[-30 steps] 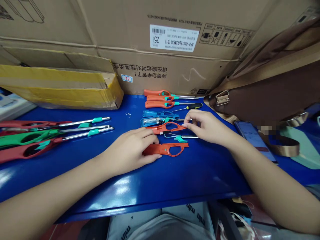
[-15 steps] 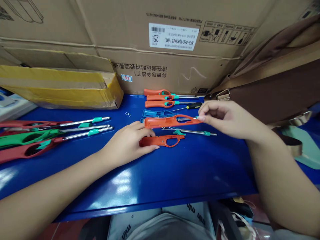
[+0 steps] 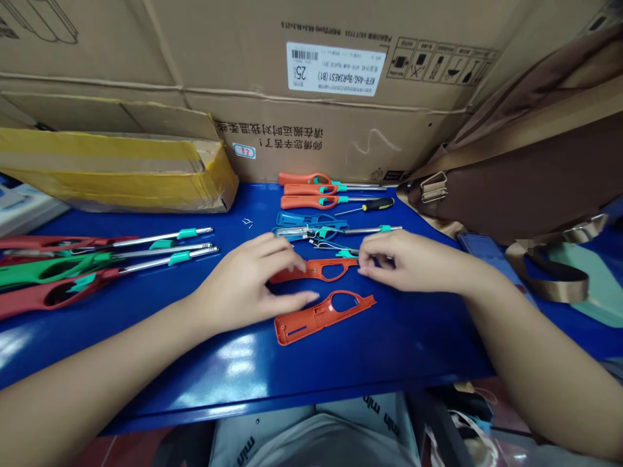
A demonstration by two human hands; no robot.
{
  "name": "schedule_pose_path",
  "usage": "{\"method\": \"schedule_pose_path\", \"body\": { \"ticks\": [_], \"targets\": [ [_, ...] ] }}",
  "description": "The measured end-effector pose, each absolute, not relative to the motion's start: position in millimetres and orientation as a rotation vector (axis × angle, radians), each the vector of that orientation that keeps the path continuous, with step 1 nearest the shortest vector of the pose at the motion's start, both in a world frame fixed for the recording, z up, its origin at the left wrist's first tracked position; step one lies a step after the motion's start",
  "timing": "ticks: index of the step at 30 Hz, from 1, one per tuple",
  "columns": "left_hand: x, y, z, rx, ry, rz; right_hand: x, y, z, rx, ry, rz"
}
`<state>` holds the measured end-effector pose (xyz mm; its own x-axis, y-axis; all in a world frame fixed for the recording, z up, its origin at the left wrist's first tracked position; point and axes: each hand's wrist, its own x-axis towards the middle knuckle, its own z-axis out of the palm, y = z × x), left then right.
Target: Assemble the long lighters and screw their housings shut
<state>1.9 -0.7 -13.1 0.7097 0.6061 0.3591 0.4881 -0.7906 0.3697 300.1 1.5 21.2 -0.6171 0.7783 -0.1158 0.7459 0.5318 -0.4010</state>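
Observation:
My left hand (image 3: 253, 275) is open, thumb and fingers apart, at the left end of an orange lighter half-shell (image 3: 314, 270) lying on the blue table. My right hand (image 3: 413, 261) is closed at that shell's right tip. Its fingers pinch around the metal lighter tube (image 3: 354, 251) with a teal trigger, which runs in behind them; the grip is partly hidden. Nearer me lies a second orange half-shell (image 3: 318, 318), its hollow side up. Just beyond my hands, a lighter inner assembly (image 3: 360, 231) with a metal tube lies beside a blue half-shell (image 3: 299, 219).
Several orange lighters (image 3: 304, 201) lie in a row at the back, near a screwdriver (image 3: 377, 205). Red and green lighters (image 3: 73, 266) lie at left. Small screws (image 3: 248, 223) sit near a yellow-taped carton (image 3: 146, 172). A brown bag (image 3: 516, 188) and a phone (image 3: 496, 256) are at right.
The orange half-shell that my right hand held raised now lies near the front of the table. My right hand has moved left to the metal tube; my left hand's fingers have spread.

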Motion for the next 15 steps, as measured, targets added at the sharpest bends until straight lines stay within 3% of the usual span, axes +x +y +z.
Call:
{"method": "schedule_pose_path", "body": {
  "ticks": [5,12,15],
  "targets": [
    [7,-19,-7,2.869,0.636,0.447,310,8,16,-1.538,-2.647,0.227],
    [5,-19,-10,2.872,0.697,0.273,305,7,13,-1.596,-2.723,0.181],
    [2,-14,-8,2.887,0.743,0.254,305,5,14,-1.47,-2.615,0.315]
  ]
}}
